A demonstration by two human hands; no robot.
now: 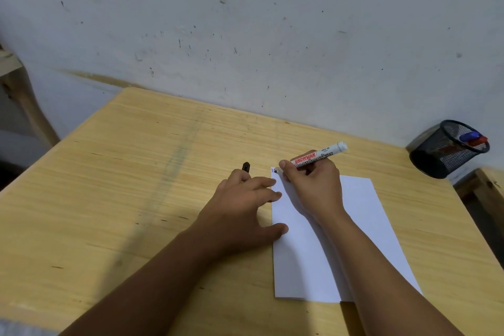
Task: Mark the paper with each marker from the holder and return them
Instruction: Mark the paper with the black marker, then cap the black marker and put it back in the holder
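Observation:
A white sheet of paper (pixel 354 226) lies on the wooden table (pixel 136 185). My right hand (pixel 313 183) grips a white board marker (pixel 324 154), with its black tip touching the paper's far left corner beside small blue and red marks. My left hand (pixel 242 213) rests flat on the paper's left edge, fingers spread, and pinches a black marker cap (pixel 246 166) between two fingers. A black mesh holder (pixel 447 150) stands at the far right corner and holds a blue marker (pixel 470 136) and a red marker (pixel 477 141).
A scuffed white wall (pixel 245 22) runs right behind the table. The table's right edge drops off just past the holder, next to another wooden piece (pixel 491 185). A wooden frame (pixel 16 84) stands at the far left.

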